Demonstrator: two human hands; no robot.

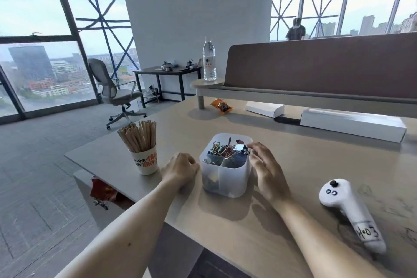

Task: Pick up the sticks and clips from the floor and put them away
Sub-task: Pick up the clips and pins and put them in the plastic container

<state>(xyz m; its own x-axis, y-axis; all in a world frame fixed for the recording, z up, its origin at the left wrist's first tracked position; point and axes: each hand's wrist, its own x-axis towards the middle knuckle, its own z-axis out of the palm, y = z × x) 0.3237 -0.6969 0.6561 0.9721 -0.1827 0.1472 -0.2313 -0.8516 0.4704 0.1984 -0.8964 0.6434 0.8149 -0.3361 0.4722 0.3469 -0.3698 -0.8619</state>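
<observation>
A translucent white box (225, 178) with inner compartments stands on the desk (293, 165) and holds several binder clips (225, 150). To its left, a paper cup (145, 161) is packed with wooden sticks (138, 135). My left hand (180, 168) rests on the desk with its fingers curled, touching the box's left wall. My right hand (264, 168) lies against the box's right side, fingertips at the rim by a silver clip; whether it pinches that clip is unclear.
A white handheld controller (347, 210) lies at the right. Two long white boxes (352, 124), a snack packet (221, 106) and a water bottle (209, 61) on a round shelf stand further back. An office chair (115, 92) is on the carpet left.
</observation>
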